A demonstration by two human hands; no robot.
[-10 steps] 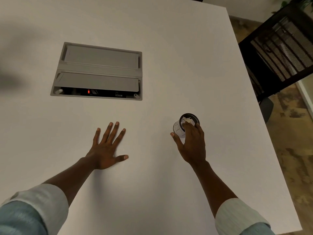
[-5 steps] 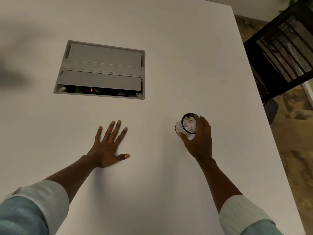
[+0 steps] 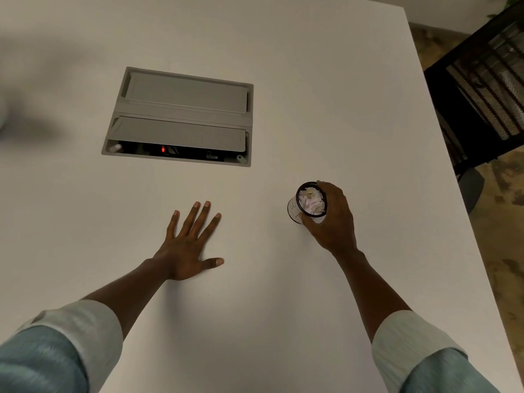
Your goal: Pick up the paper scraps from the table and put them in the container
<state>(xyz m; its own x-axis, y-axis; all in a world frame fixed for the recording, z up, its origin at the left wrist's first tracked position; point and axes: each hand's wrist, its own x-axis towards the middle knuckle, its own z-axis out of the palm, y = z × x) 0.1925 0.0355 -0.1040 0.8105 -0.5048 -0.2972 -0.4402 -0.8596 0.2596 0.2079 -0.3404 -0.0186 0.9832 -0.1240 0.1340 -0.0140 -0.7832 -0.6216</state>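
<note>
A small clear container (image 3: 294, 209) with a black rim stands on the white table (image 3: 312, 95), right of centre. Pale pink and white paper scraps (image 3: 311, 202) fill it. My right hand (image 3: 333, 219) wraps around the container's right side, thumb on the near wall and fingers over the far rim. My left hand (image 3: 190, 242) lies flat on the table to the left, palm down, fingers spread, holding nothing. No loose scraps show on the tabletop.
A grey cable box (image 3: 181, 116) is set into the table behind my left hand, its near flap ajar with a red light inside. A black mesh chair (image 3: 482, 89) stands past the table's right edge.
My right hand has shifted from above the container's mouth to gripping its right side. The left hand has stayed flat.
</note>
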